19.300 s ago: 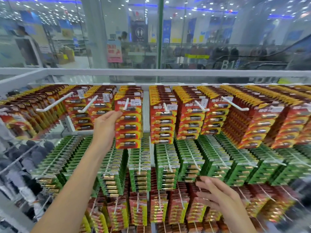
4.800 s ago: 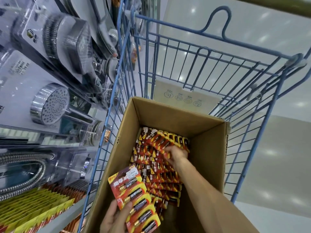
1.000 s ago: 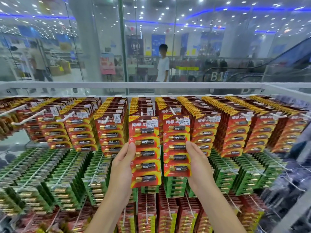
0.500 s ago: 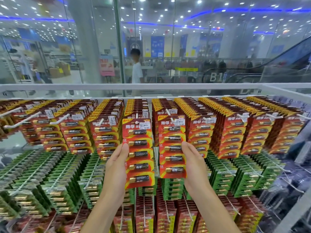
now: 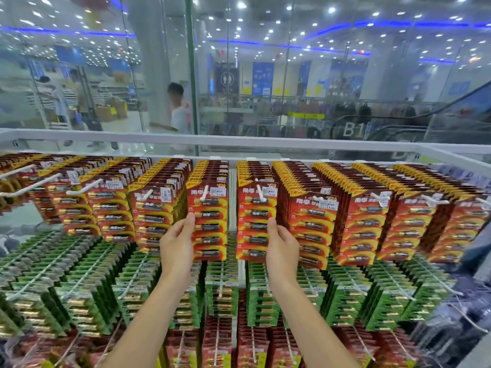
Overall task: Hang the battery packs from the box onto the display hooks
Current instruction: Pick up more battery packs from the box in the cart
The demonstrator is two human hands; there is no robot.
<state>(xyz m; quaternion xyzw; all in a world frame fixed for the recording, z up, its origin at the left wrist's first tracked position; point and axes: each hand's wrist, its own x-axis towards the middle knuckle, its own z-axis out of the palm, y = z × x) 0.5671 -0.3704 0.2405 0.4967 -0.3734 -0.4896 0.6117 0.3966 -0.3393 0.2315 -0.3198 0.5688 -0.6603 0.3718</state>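
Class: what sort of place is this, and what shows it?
Probably a shop in a mall: red-and-yellow carded battery packs with white price stickers hang on white display hooks, and an escalator shows beyond the glass.

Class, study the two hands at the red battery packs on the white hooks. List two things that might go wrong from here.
1. The left hand holds the left red-and-yellow battery pack and the right hand the right red-and-yellow battery pack near the white hook tips; released early, either might slide off.
2. Both hooks look crowded, so pushing back might crease the cards.
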